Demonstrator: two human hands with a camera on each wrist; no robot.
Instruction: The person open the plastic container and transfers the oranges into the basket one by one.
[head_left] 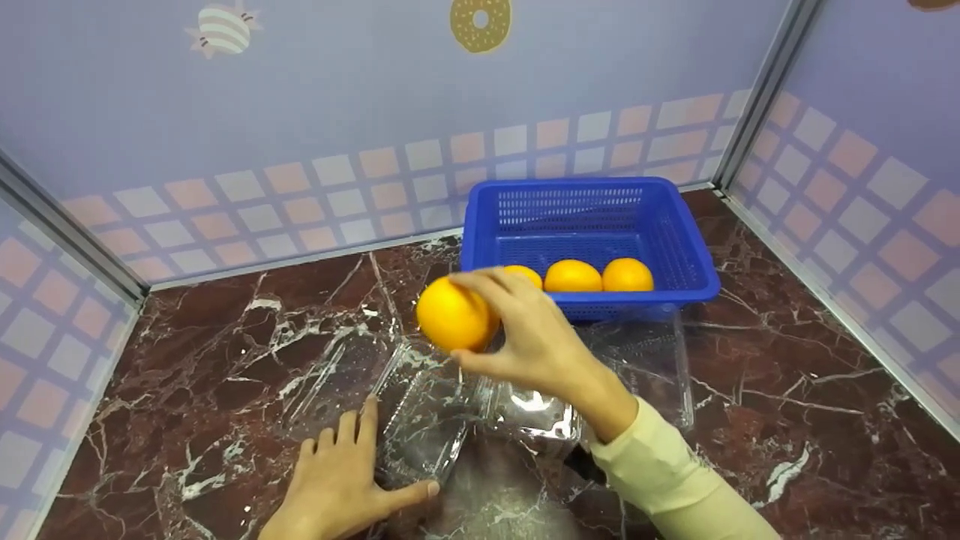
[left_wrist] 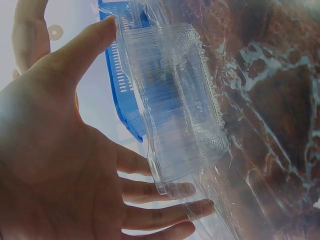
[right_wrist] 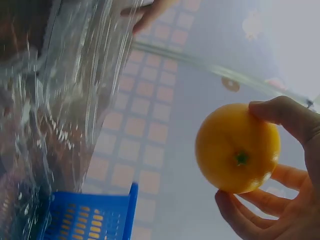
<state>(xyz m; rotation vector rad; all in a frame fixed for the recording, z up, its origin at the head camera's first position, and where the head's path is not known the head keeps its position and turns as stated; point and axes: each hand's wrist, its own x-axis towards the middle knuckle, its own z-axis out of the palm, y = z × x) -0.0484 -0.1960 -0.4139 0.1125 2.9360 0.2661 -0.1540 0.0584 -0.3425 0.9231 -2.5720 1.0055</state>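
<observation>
My right hand point(head_left: 529, 334) grips an orange point(head_left: 452, 315) between thumb and fingers, above the clear plastic containers. The right wrist view shows the orange point(right_wrist: 237, 148) off the table, its green stem spot facing the camera. With fingers spread, my left hand point(head_left: 337, 472) rests against an opened clear clamshell box point(head_left: 427, 420) at the left. In the left wrist view, its thumb and fingertips touch the edge of the clear box point(left_wrist: 175, 100). A second clear box point(head_left: 532, 411) stands under my right forearm, its lid point(head_left: 660, 360) lying toward the basket.
A blue plastic basket point(head_left: 589, 296) stands at the back right against the wall. Inside it, along the near side, lie oranges point(head_left: 574, 276), three of them visible. Patterned panels point(head_left: 337, 112) close off the back and both sides of the dark marbled table point(head_left: 787, 465).
</observation>
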